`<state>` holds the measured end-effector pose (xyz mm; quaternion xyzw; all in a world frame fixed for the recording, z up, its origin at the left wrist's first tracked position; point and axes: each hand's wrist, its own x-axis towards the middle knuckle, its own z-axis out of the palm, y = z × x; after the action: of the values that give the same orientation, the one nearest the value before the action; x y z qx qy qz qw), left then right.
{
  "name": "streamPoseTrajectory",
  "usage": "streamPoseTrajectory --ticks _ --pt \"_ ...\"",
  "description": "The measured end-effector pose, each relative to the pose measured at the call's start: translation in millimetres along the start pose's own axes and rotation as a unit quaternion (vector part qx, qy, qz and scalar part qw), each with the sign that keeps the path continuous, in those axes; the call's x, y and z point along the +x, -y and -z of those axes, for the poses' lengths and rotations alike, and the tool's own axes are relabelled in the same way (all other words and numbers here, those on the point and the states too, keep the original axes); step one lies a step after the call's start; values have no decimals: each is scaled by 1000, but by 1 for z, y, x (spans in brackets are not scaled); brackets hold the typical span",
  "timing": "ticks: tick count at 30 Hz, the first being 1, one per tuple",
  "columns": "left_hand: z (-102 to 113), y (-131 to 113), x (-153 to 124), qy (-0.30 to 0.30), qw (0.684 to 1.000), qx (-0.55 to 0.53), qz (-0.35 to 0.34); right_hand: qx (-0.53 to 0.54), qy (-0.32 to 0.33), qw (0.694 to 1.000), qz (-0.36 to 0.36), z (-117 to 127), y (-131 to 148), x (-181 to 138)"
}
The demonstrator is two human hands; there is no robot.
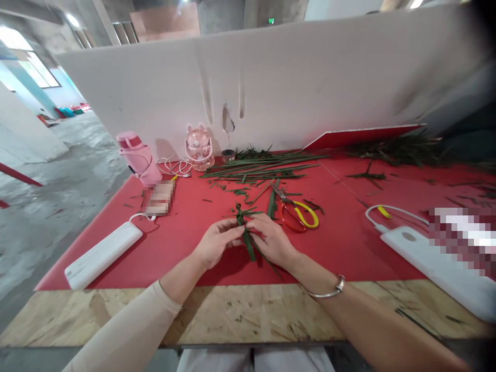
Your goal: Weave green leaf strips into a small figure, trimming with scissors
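Observation:
Between my two hands is a small woven figure of green leaf strips [249,247], its loose ends hanging down and sticking out to the side. My left hand [218,240] pinches it from the left, thumb against the fingers. From the right, my right hand [273,238] grips it as well, with fingertips meeting the left ones. Just beyond the right hand lie scissors [306,214] with one yellow and one red handle, their blades pointing away. A flat green leaf strip [273,200] rests beside the blades.
Long green leaf strips [256,169] lie across the red tabletop [186,263], with short cuttings nearby. Power banks [103,256] with cables lie left and right. A pink bottle [139,160] and a pink clear jug [199,150] stand before the white partition [271,77].

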<state>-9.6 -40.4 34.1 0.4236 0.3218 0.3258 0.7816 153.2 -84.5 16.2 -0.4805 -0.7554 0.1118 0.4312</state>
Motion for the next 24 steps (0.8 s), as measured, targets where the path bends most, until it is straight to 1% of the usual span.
streamPoseTrajectory --ticks 2,4,6,7,9,11,12,13,14,15,16,18,19,20,21,22,24 --pt "-1 -1 4 -35 998 38 -37 25 -23 999 -27 4 2 1" --pt "-3 -2 7 -88 981 144 -94 58 -50 994 -75 9 9 4" --pt "-5 -4 7 -135 938 278 -159 99 -58 986 -125 10 17 8" --pt "-6 -4 6 -149 911 334 -189 128 -47 981 -141 8 21 11" --pt "-6 -2 1 -149 867 409 -242 226 -21 959 -168 0 24 15" --pt "-6 2 -4 -108 844 445 -279 330 -56 916 -222 -9 21 19" --pt "-6 4 -6 -76 842 450 -288 369 -86 889 -259 -13 17 20" --pt "-6 6 -7 -48 848 442 -288 399 -112 863 -290 -15 13 21" --pt "-5 8 -8 -32 864 418 -280 427 -133 838 -313 -16 9 21" --pt "-4 9 -7 -29 884 383 -266 454 -142 816 -328 -15 6 20" --pt "-2 11 -6 -46 905 342 -249 481 -138 798 -337 -12 4 20" --pt "2 11 0 -108 937 253 -214 527 -102 771 -344 -7 4 17" --pt "5 10 3 -134 948 212 -198 542 -76 762 -346 -5 5 16" --pt "8 9 6 -136 961 163 -175 551 -51 756 -349 -4 7 14" --pt "10 8 9 -126 975 107 -148 556 -32 753 -350 -4 10 13" --pt "12 6 11 -94 988 55 -113 559 -17 752 -350 -4 12 12" --pt "14 2 12 -39 997 -29 -52 564 0 751 -344 -6 16 11"
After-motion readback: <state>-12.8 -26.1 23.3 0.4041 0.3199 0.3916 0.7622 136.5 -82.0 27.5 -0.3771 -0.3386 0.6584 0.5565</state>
